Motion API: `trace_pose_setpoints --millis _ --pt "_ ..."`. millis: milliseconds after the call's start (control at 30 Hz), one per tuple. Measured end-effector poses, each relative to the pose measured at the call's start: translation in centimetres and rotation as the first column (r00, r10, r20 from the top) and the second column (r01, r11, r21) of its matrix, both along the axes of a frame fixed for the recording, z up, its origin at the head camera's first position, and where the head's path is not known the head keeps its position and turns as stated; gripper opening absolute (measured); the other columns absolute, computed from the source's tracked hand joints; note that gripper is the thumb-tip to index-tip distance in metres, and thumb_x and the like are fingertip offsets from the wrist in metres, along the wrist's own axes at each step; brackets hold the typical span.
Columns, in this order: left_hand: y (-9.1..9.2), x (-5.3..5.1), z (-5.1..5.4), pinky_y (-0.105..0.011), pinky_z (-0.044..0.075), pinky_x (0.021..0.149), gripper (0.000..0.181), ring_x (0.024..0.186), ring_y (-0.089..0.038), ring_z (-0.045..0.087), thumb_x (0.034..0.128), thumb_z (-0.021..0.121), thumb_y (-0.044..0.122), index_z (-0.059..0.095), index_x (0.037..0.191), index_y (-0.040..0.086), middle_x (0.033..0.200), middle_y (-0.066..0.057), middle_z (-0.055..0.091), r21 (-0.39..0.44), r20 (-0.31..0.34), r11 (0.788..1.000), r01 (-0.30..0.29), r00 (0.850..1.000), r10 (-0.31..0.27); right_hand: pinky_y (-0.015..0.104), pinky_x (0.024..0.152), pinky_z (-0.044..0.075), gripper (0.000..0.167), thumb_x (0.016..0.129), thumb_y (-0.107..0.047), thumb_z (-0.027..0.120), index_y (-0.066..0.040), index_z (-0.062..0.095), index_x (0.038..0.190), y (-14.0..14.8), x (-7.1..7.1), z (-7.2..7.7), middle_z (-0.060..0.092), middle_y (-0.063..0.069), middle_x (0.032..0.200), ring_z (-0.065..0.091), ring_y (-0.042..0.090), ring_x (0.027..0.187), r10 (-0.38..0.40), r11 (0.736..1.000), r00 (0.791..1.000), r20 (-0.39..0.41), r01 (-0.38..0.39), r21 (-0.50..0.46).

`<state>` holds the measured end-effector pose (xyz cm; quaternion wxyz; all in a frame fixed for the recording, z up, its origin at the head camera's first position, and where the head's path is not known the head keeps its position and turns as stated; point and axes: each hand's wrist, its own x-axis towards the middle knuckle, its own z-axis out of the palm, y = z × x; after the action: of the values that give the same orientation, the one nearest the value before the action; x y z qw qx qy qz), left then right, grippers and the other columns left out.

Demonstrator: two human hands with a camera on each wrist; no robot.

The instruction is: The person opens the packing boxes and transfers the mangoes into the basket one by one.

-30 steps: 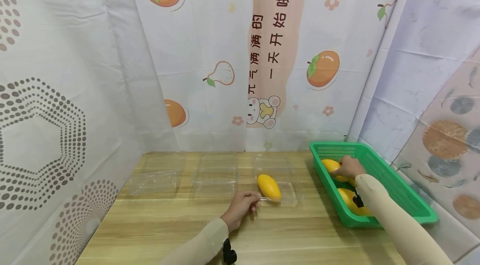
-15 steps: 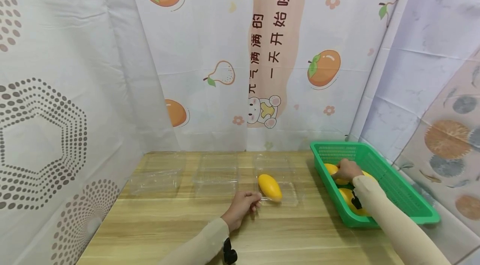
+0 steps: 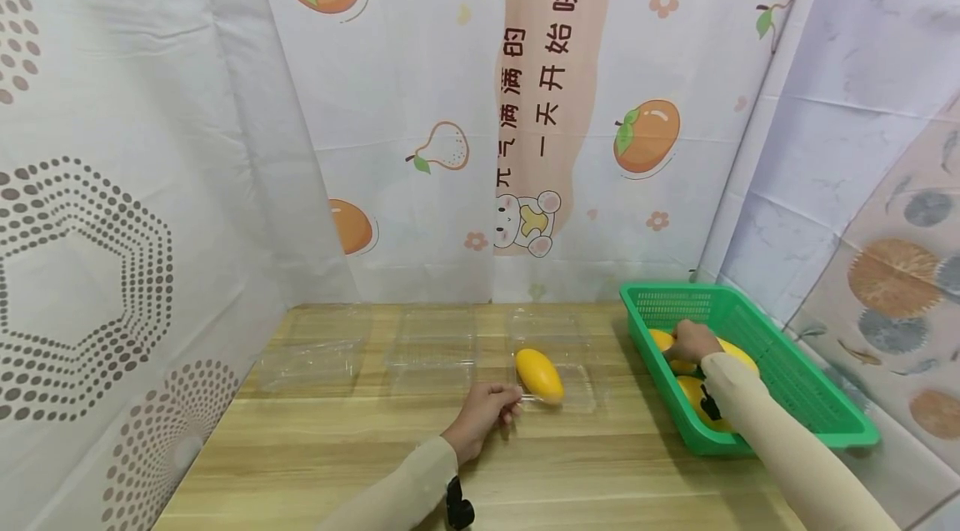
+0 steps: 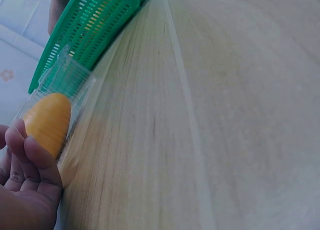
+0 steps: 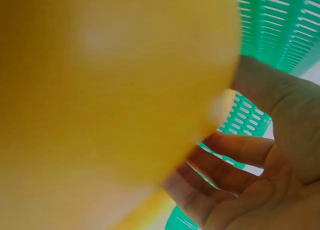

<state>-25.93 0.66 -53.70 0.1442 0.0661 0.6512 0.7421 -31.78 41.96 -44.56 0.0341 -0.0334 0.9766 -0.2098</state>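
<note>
My left hand point(image 3: 483, 417) pinches the near edge of a clear plastic clamshell box point(image 3: 577, 388), in which a yellow mango point(image 3: 538, 377) lies tilted. In the left wrist view, the left hand's fingers point(image 4: 37, 157) are curled beside that mango point(image 4: 50, 120). My right hand point(image 3: 693, 341) reaches into the green basket point(image 3: 660, 398), its fingers curled at a mango point(image 3: 662, 339) by the left wall. Another mango point(image 3: 738, 353) lies right of the wrist, and one point(image 3: 693, 393) is under the forearm. In the right wrist view, a large blurred mango point(image 5: 115, 100) hides the fingertips of the right hand point(image 5: 265, 155).
Two more clear plastic boxes stand open on the wooden table point(image 3: 337, 456): one in the middle point(image 3: 432, 352) and one at the left point(image 3: 311, 360). Printed curtains point(image 3: 420, 222) close off the back and both sides. The basket stands against the right curtain.
My right hand has shifted slightly toward me inside the basket, and a mango now shows right of its wrist. The left hand and the mango in the box have stayed put.
</note>
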Motion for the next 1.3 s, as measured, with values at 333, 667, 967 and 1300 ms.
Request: trace_pose_setpoints --millis 333,667,967,1300 --pt "0.0 -0.2 0.0 -0.020 0.048 0.057 0.025 0.062 -0.008 0.055 0.0986 0.068 0.015 0.071 0.104 -0.010 0.080 -0.009 0.069 -0.001 0.002 1.000 -0.001 1.000 0.001 0.061 0.088 0.054 0.060 0.087 -0.019 0.080 0.021 0.058 0.126 -0.5 0.1 2.5 0.057 0.040 0.129 0.056 0.059 0.114 -0.012 1.000 0.999 -0.032 0.013 0.022" --pt "-0.1 -0.1 0.2 -0.020 0.048 0.058 0.023 0.063 -0.008 0.055 0.0995 0.067 0.014 0.071 0.103 -0.008 0.080 -0.008 0.069 -0.010 0.001 1.000 -0.004 1.000 0.004 0.055 0.080 0.058 0.052 0.089 -0.015 0.078 0.018 0.061 0.125 -2.5 0.4 3.9 0.064 0.038 0.118 0.065 0.050 0.102 0.063 0.997 0.991 -0.117 -0.058 0.048" --pt "0.0 0.1 0.0 -0.019 0.048 0.057 0.026 0.062 -0.008 0.055 0.0991 0.067 0.014 0.070 0.105 -0.011 0.080 -0.009 0.069 -0.005 -0.002 1.000 0.002 1.000 -0.002 0.058 0.086 0.056 0.049 0.092 -0.013 0.073 0.014 0.060 0.131 -4.5 1.1 5.4 0.063 0.036 0.122 0.062 0.051 0.109 0.067 0.998 0.985 -0.161 -0.065 0.023" --pt "0.1 0.0 0.1 -0.019 0.048 0.057 0.024 0.062 -0.008 0.055 0.0995 0.066 0.012 0.071 0.105 -0.010 0.081 -0.010 0.069 -0.006 0.001 1.000 -0.003 1.000 0.003 0.051 0.081 0.058 0.046 0.091 -0.012 0.077 0.011 0.063 0.129 -7.9 1.8 6.4 0.066 0.031 0.123 0.066 0.045 0.104 0.195 0.981 0.950 -0.245 -0.190 0.045"
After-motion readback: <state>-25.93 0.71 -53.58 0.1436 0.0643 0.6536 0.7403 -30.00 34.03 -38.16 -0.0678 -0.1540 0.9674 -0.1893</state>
